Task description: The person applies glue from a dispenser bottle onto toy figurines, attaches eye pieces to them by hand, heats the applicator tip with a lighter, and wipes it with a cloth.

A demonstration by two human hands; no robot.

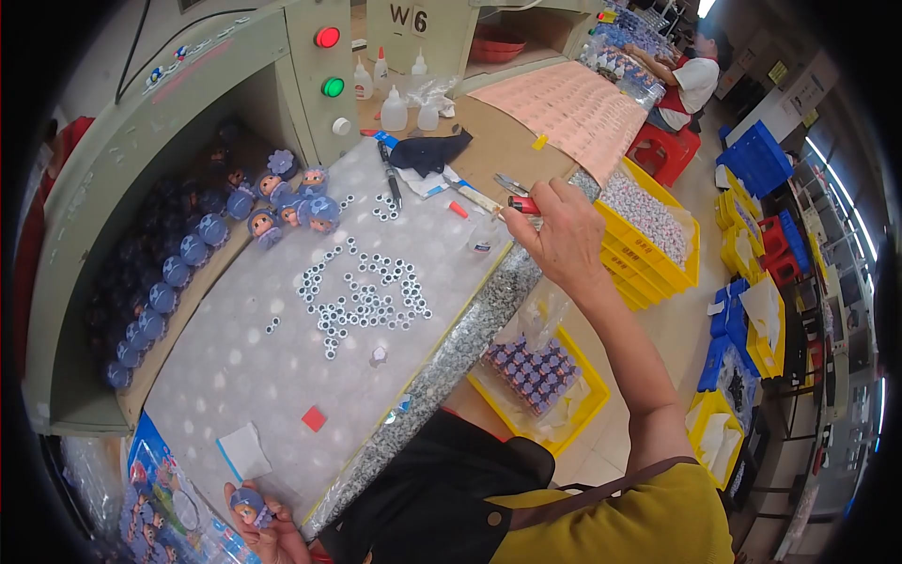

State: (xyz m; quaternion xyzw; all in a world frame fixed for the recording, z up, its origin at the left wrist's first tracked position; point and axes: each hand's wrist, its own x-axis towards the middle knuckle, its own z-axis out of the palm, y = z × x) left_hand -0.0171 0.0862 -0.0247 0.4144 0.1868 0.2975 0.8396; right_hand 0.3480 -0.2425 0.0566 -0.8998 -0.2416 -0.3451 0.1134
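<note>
My left hand (272, 538) is at the bottom left, its fingers wrapped round a small doll head (250, 508) with a purple hood. My right hand (564, 230) reaches over the bench's right edge, fingers closed round a red and black tool (523, 205) near metal tweezers (512, 184). Beside its fingertips lies a brush-like tool (477, 196). Many small black-and-white ring pieces (362, 305) lie scattered on the grey mat (225, 376). A red square (314, 418) and a white cloth (244, 453) are nearer my left hand. A small clear bottle (485, 235) stands below my right hand.
Purple doll heads (193, 249) line the opening of a green machine (188, 113) at left. White glue bottles (394, 111) stand at the back. Yellow crates (691, 268) are right of the bench; another yellow crate (592, 404) is below its edge. A person (695, 80) sits at the far right.
</note>
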